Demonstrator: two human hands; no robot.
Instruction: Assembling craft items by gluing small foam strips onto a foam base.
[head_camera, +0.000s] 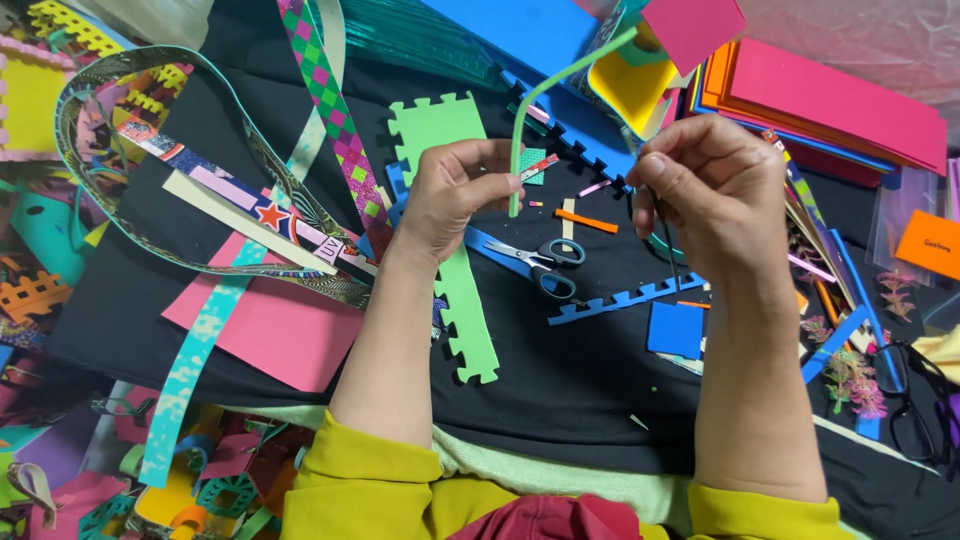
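Left hand fingers pinch green strip, rising past fingertips. Right hand fingers closed on thin dark cord. Scissors below fingers.

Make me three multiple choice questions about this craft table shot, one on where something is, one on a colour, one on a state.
1. Where do the scissors lie?
A. on the black cloth between the two hands
B. on the stack of foam sheets
C. in the right hand

2. What colour is the thin strip held by the left hand?
A. orange
B. green
C. blue

3. How does the strip stand?
A. flat on the table
B. rolled into a coil
C. raised and bent over at the top

Answers: 1 A, the scissors lie on the cloth below the hands. 2 B, it is light green. 3 C, it rises from the fingers and curves right.
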